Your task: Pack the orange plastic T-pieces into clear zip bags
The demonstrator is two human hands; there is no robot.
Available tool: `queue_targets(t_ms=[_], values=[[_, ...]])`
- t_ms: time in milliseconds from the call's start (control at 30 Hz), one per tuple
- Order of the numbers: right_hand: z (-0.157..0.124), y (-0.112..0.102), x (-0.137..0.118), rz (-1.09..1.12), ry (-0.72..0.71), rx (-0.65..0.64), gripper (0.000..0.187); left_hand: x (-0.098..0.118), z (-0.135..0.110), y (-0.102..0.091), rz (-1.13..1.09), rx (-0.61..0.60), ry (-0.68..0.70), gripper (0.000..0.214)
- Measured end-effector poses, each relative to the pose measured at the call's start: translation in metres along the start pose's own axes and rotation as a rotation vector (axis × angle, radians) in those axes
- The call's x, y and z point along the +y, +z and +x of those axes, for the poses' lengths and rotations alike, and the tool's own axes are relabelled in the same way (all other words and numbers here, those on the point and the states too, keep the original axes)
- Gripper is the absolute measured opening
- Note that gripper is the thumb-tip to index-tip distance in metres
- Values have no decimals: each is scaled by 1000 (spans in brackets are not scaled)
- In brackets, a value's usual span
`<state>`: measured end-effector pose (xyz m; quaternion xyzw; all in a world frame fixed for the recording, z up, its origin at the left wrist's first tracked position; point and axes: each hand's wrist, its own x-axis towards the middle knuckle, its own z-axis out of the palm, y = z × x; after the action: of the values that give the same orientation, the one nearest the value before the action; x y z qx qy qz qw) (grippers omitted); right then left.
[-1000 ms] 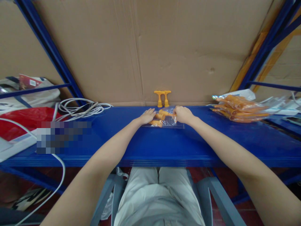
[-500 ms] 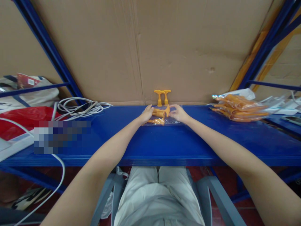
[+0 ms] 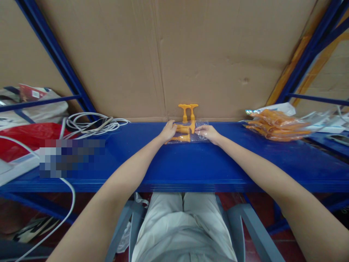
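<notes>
A clear plastic bag (image 3: 200, 137) lies on the blue table, with several orange plastic T-handled pieces (image 3: 182, 138) on or in it; which of the two I cannot tell. My left hand (image 3: 167, 132) is closed at the bag's left end, its thumb and fingers against the orange pieces. At the opposite end, my right hand (image 3: 210, 134) pinches the film, fingertips close to the crossbar of an orange piece (image 3: 192, 127). Just behind the bag, two more orange T-shaped pieces (image 3: 188, 112) stand upright side by side against the cardboard.
Bagged orange pieces (image 3: 278, 125) are piled on the right of the table (image 3: 191, 167). Coiled white cable (image 3: 95, 123) and a red bag (image 3: 38, 136) occupy the left side. Cardboard (image 3: 191, 58) closes off the back, between blue metal posts (image 3: 58, 54).
My right hand has shifted slightly down, off the orange crossbar piece, which now lies flatter and a bit to the left. The bag film looks more spread out. My left hand stays nearly in place.
</notes>
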<state>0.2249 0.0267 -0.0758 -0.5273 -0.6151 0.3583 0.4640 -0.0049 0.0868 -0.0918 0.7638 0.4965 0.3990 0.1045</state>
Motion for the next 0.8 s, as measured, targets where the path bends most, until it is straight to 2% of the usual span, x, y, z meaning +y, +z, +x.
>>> queue_targets(t_ms=[167, 333, 467, 567, 800], values=[[-3, -2, -5, 52, 12, -59, 12, 14, -7, -14, 165, -60, 117, 6], [-4, -2, -6, 125, 47, -119, 10, 21, -9, -16, 233, -192, 210, 12], [-6, -2, -9, 281, 124, -314, 14, 23, -10, -15, 232, -225, 215, 14], [-8, -2, -13, 307, 171, -409, 22, 25, -10, -15, 215, -240, 211, 19], [-13, -3, -20, 295, 210, -447, 22, 34, -12, -15, 192, -265, 199, 26]])
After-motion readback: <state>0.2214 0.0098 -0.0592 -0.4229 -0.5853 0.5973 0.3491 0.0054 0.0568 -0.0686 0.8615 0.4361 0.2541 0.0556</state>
